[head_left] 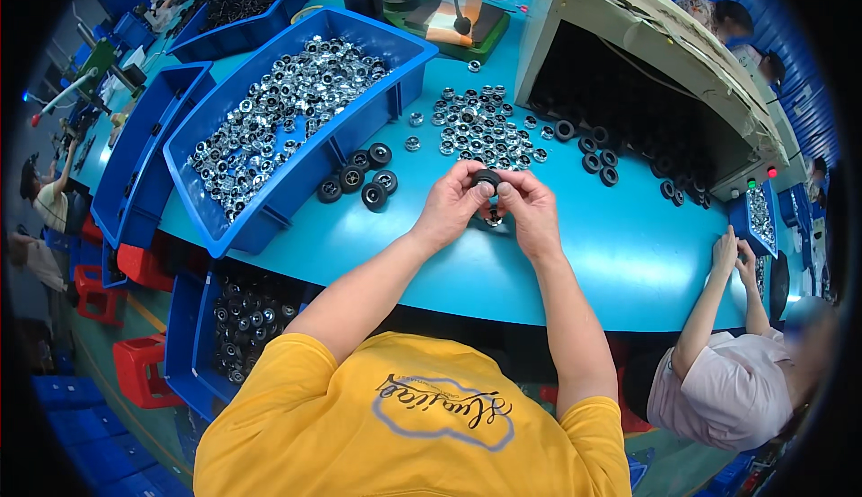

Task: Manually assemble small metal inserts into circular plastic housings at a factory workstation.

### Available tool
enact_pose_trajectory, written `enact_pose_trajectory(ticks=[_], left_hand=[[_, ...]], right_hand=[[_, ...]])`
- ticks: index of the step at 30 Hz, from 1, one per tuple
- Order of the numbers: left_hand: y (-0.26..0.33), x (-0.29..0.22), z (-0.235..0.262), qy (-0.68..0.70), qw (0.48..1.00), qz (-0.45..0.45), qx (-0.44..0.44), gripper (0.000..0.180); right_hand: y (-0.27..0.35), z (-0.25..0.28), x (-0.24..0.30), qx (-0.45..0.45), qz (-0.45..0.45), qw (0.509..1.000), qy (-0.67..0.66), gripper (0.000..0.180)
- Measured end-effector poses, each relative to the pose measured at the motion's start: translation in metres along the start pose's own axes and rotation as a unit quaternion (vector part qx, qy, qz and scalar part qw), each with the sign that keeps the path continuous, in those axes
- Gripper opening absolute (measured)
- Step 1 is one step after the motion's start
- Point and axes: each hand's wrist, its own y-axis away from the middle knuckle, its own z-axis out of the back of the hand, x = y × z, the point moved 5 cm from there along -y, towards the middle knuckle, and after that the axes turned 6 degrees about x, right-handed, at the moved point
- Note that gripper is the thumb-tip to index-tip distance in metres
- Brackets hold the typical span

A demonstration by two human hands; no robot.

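Observation:
A small black rubber tire (486,176) is pinched between my two hands, above the turquoise table. My left hand (445,207) grips its left side with thumb and fingers. From the other side, my right hand (536,214) closes on the same tire, its thumb against the near face. Just below the fingertips shows a shiny chrome wheel hub (493,219); whether a hand touches it I cannot tell. Many loose chrome hubs (489,129) lie beyond my hands. To the left sit several black wheels with hubs in them (352,179).
A large blue bin (278,210) of chrome hubs stands left. Loose black tires (593,163) lie right, by a cream box-shaped housing (548,39). Below the table edge, another blue bin (184,335) holds wheels. A person (727,380) works at the right.

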Motion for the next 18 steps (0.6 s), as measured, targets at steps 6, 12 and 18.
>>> enact_pose_trajectory(ticks=[6, 12, 18], left_hand=[[0.002, -0.002, -0.002, -0.064, 0.996, -0.01, -0.055, 0.021], [-0.001, -0.001, 0.011, -0.084, 0.994, -0.033, -0.062, 0.018], [-0.001, -0.002, -0.003, 0.018, 1.0, 0.016, -0.014, 0.028]], right_hand=[[0.005, -0.007, -0.001, -0.027, 0.006, 1.0, 0.007, 0.018], [0.012, -0.023, 0.01, -0.062, 0.014, 0.998, 0.029, 0.018], [0.003, -0.014, -0.004, -0.058, -0.027, 0.996, -0.059, 0.018]])
